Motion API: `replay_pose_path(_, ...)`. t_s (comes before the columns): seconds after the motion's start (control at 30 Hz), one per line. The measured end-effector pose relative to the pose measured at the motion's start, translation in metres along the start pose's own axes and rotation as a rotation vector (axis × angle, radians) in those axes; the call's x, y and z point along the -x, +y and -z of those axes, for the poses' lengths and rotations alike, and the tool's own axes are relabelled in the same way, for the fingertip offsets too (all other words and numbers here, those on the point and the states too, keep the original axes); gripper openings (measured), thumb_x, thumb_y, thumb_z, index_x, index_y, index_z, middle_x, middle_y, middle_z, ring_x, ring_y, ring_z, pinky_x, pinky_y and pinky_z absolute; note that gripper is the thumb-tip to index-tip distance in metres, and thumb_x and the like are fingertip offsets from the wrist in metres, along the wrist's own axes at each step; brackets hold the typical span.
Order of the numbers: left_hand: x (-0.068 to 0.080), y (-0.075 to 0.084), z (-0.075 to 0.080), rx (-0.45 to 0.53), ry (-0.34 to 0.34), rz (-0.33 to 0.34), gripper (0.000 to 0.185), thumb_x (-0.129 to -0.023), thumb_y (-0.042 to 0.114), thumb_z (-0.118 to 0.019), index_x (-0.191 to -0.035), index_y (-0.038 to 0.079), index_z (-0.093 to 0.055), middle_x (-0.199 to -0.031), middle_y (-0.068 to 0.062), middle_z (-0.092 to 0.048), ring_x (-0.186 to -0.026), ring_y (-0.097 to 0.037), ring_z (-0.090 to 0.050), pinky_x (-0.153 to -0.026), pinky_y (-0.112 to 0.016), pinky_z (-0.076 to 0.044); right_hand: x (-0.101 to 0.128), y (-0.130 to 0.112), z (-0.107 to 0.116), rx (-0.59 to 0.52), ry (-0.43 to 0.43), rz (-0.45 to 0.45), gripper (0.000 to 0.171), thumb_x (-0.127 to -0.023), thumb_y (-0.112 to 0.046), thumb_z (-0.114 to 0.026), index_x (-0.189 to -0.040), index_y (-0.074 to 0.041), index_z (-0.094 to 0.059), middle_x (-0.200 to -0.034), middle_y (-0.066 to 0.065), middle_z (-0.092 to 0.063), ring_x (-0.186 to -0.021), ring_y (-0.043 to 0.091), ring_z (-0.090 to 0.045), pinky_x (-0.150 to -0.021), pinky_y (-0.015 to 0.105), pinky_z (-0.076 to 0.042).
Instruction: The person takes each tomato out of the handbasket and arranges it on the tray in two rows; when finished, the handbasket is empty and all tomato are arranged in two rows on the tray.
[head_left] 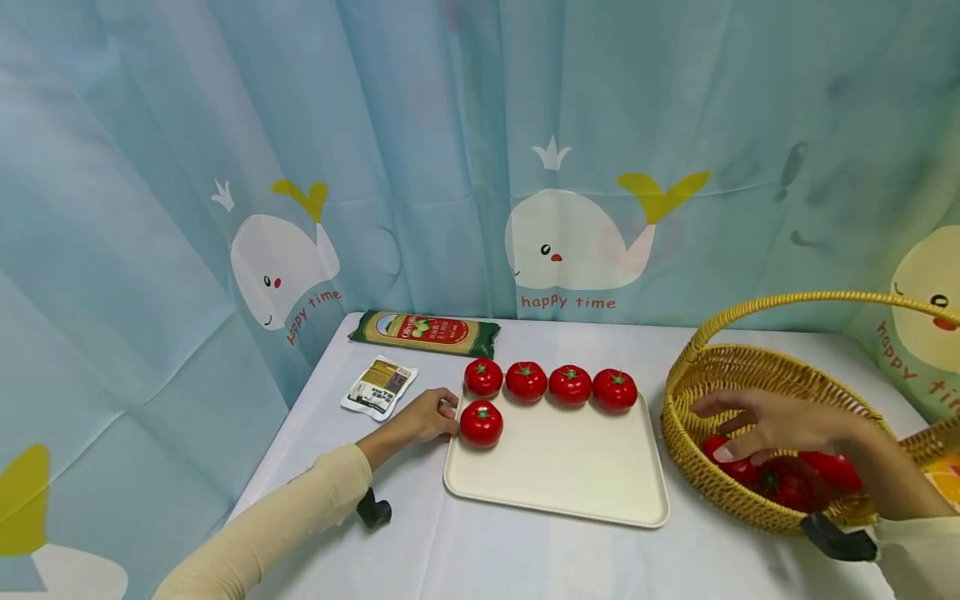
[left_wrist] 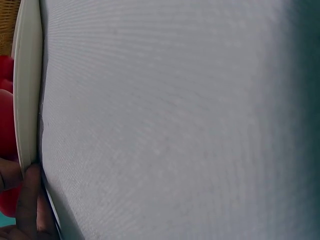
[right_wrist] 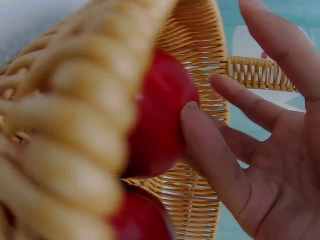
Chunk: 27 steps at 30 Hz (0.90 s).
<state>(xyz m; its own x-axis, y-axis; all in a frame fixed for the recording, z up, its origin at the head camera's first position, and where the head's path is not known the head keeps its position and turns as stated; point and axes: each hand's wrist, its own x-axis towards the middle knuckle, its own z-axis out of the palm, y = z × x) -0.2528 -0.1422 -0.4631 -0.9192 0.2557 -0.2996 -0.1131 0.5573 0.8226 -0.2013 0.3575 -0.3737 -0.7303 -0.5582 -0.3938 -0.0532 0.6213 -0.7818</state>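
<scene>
A cream tray [head_left: 570, 483] lies mid-table with five red tomatoes on it: a row along the back [head_left: 570, 385] and one at the front left [head_left: 481, 422]. My left hand [head_left: 447, 410] sits at the tray's left edge, just beside that front tomato. In the left wrist view its fingers [left_wrist: 25, 200] pinch the tray's rim [left_wrist: 25, 100]. My right hand [head_left: 712, 432] reaches into a wicker basket [head_left: 678, 433] with fingers spread. Its thumb touches a tomato [head_left: 738, 468] there. The right wrist view shows the right hand [right_wrist: 210, 95] open against that tomato [right_wrist: 160, 120].
A green pasta packet [head_left: 424, 332] and a small white pouch [head_left: 378, 387] lie behind my left hand. The basket's tall handle [head_left: 817, 297] arches over my right hand. A whale-print curtain [head_left: 480, 150] closes off the back and left. The white tablecloth [left_wrist: 175, 125] covers the table.
</scene>
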Motion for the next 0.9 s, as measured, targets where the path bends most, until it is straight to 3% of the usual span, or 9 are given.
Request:
replay_pose_path(0.2,0.0,0.0,0.0,-0.017,0.002,-0.002,0.041,-0.079,-0.005,-0.071,-0.118,-0.002,-0.059,-0.083,-0.006,-0.058,-0.071,-0.014,-0.057,-0.063,-0.024,-0.059,-0.001,0.004,-0.003,-0.045,-0.024,-0.093,0.074,-0.093,-0.019,-0.071,-0.149,0.009,-0.03,-0.148,0.043,-0.024,-0.108,0.03,-0.057,-0.076,0.041,-0.063)
replay_pose_path(0.43,-0.001,-0.001,0.0,-0.005,-0.006,0.017,0.041,-0.08,-0.004,-0.071,-0.119,-0.001,-0.058,-0.085,-0.006,-0.058,-0.073,-0.014,-0.057,-0.065,-0.023,-0.06,-0.003,0.006,-0.001,-0.067,-0.036,-0.073,0.072,-0.095,-0.017,-0.067,-0.149,0.011,-0.028,-0.147,0.044,-0.024,-0.11,0.032,-0.057,-0.078,0.042,-0.064)
replay_pose_path(0.73,-0.001,-0.001,0.0,-0.023,0.001,0.008,0.042,-0.079,-0.004,-0.071,-0.119,-0.002,-0.058,-0.085,-0.006,-0.058,-0.072,-0.014,-0.057,-0.064,-0.023,-0.059,-0.008,0.006,0.005,0.183,0.106,-0.008,0.069,-0.09,-0.025,-0.073,-0.145,0.005,-0.042,-0.137,0.029,-0.049,-0.116,0.036,-0.055,-0.08,0.033,-0.055)
replay_pose_path(0.9,-0.002,-0.002,0.0,-0.025,0.005,0.009,0.042,-0.079,-0.003,-0.072,-0.119,-0.001,-0.058,-0.085,-0.005,-0.058,-0.073,-0.014,-0.056,-0.064,-0.023,-0.059,-0.011,0.005,0.008,0.177,0.092,0.015,0.071,-0.091,-0.023,-0.072,-0.145,0.009,-0.039,-0.136,0.032,-0.049,-0.115,0.038,-0.058,-0.078,0.028,-0.057)
